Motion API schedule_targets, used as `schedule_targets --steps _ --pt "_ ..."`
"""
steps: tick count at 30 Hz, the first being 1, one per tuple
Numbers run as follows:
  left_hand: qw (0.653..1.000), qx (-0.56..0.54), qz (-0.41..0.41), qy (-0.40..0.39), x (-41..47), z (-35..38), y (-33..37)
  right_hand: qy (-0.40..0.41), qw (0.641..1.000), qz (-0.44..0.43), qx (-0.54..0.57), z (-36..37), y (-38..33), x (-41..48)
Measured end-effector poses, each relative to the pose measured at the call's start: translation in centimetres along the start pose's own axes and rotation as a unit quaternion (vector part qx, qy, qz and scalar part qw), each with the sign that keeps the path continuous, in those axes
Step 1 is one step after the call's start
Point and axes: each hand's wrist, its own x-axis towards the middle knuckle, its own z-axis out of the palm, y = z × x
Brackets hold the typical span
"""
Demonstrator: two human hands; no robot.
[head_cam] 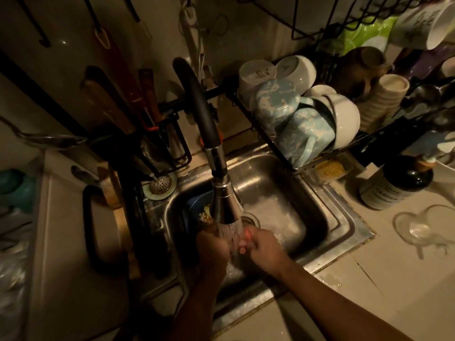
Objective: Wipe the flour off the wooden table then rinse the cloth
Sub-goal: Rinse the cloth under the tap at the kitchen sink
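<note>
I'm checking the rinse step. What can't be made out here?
Head view, dim:
Cloth: not distinguishable; running water and both hands would hide it.
Left hand, right hand: grip unclear, blurred by water.
Blue plastic tub: contents half hidden behind chrome spray head.
Dark glass bottle: label too small.

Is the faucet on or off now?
On: water streams from the faucet head onto the left hand and right hand.

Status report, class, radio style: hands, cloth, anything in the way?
Left hand and right hand together under running faucet, fingers curled. Cloth too dim to confirm. Blue tub beside them in sink.
</note>
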Motion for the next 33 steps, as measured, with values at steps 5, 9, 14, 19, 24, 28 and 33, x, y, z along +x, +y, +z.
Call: schedule_targets --steps 5,9,14,19,24,28,33 --pt "0.998 -0.034 -0.031 -0.042 0.6 -0.8 0.8 -0.101 0.894 0.092 0.426 -0.6 -0.1 -0.2" --pt "0.990 -0.050 0.020 -0.134 0.5 -2.1 -0.1 -0.158 0.799 0.210 0.541 -1.9 -0.1 0.0" --pt "0.975 0.018 0.016 -0.223 0.3 -2.8 -1.5 -0.109 0.839 0.163 0.507 -1.8 0.0 0.4" --pt "0.970 0.158 0.059 -0.178 0.7 -2.2 -1.7 -0.044 0.949 0.054 0.307 -0.8 -0.7 -0.8" --pt "0.976 0.144 0.029 -0.161 0.2 -1.9 -0.8 0.005 0.990 0.016 0.142 -0.1 -1.7 -1.5" --pt "0.984 0.133 0.001 -0.120 0.2 -1.6 -1.6 0.026 0.996 -0.077 0.030 0.0 -1.2 -1.8" --pt "0.989 0.102 -0.063 -0.089 1.8 -1.0 -4.3 0.049 0.989 -0.130 0.046 0.6 0.9 -1.5"
